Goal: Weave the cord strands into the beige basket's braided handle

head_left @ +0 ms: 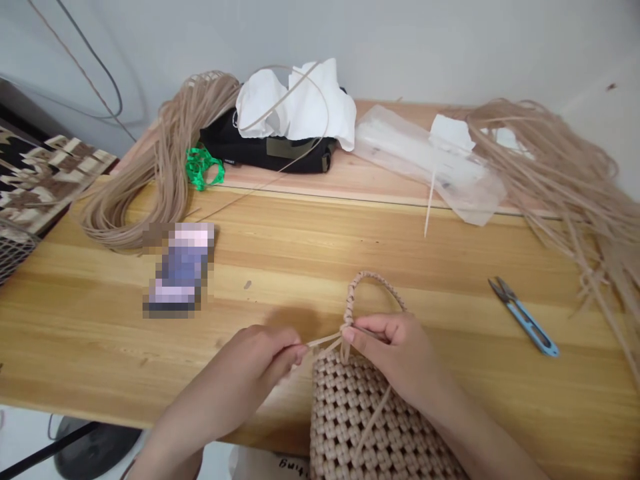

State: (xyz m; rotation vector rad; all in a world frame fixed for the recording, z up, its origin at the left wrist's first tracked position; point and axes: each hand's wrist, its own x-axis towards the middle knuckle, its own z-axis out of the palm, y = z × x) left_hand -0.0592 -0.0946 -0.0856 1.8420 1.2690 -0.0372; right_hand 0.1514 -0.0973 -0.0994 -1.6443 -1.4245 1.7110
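Observation:
A woven beige bag (345, 407) with an open lattice pattern stands at the table's front edge. Its braided handle (367, 275) arches up from the top rim. My left hand (273, 353) is closed on a thin beige strip (325, 340), pulled taut leftward from the handle's base. My right hand (395, 343) pinches the base of the handle between thumb and fingers, just above the rim. Another loose strip (373, 423) hangs down over the bag's front below my right hand.
Blue thread snips (530, 323) lie at right. A pixelated phone-like object (180, 270) rests at left. Bundles of beige strips (165, 160) lie at both sides. Along the back are a black pouch (270, 150), white tissue (320, 100), green ribbon (203, 167) and a clear plastic bag (400, 143).

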